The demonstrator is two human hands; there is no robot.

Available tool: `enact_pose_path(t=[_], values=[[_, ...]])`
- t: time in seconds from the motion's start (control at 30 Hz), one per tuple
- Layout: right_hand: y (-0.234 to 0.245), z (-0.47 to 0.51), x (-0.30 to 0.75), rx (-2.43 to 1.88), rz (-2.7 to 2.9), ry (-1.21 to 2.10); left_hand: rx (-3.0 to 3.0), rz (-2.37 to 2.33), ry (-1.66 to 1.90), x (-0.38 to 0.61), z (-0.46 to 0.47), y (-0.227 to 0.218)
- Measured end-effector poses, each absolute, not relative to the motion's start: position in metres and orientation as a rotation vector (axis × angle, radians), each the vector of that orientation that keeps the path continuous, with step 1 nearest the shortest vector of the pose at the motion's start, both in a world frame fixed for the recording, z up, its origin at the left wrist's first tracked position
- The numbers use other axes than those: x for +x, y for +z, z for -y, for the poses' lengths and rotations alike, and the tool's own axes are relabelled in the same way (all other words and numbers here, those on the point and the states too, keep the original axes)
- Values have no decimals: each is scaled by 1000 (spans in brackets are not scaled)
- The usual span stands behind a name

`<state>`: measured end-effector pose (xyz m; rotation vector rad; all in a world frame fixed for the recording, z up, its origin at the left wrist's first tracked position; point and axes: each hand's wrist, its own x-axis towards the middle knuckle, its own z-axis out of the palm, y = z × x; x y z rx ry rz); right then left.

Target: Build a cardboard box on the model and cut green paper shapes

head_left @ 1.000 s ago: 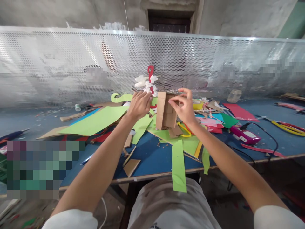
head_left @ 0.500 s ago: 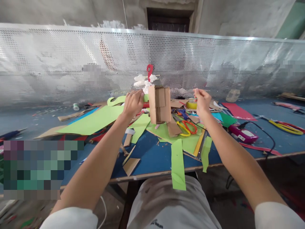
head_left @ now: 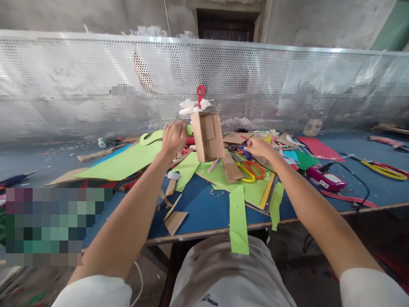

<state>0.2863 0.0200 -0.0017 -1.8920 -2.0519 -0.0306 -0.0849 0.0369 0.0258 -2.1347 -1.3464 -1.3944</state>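
Note:
My left hand [head_left: 173, 137] is closed on the left edge of a small brown cardboard box [head_left: 207, 136] and holds it tilted above the blue table [head_left: 204, 209]. My right hand [head_left: 259, 147] is low over the clutter to the right of the box, fingers curled together near a blue item and the red-and-yellow scissors [head_left: 252, 169]. What those fingers hold, if anything, I cannot make out. A loose cardboard flap [head_left: 232, 170] lies under the box on green paper [head_left: 220, 175].
Green paper sheets [head_left: 128, 160], cardboard scraps [head_left: 175, 221] and coloured offcuts litter the table. A pink glue gun [head_left: 326, 180] with a black cord lies right. A perforated metal screen [head_left: 96, 85] runs behind. A green strip [head_left: 239, 221] hangs over the front edge.
My left hand has lifted the cardboard box and tilted it. My right hand left the box, swung right, then dropped down to the clutter beside the scissors.

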Motion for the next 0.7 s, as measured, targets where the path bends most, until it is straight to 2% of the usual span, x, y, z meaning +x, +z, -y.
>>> enact_pose_path(t=[0.4,0.7], values=[[-8,-26,287,-1845,1990,83,-2079,1447,-1245,-84,-32,28],[6,-26,287,-1397,1605,143,-2097,1388,-1227,-81,-32,25]])
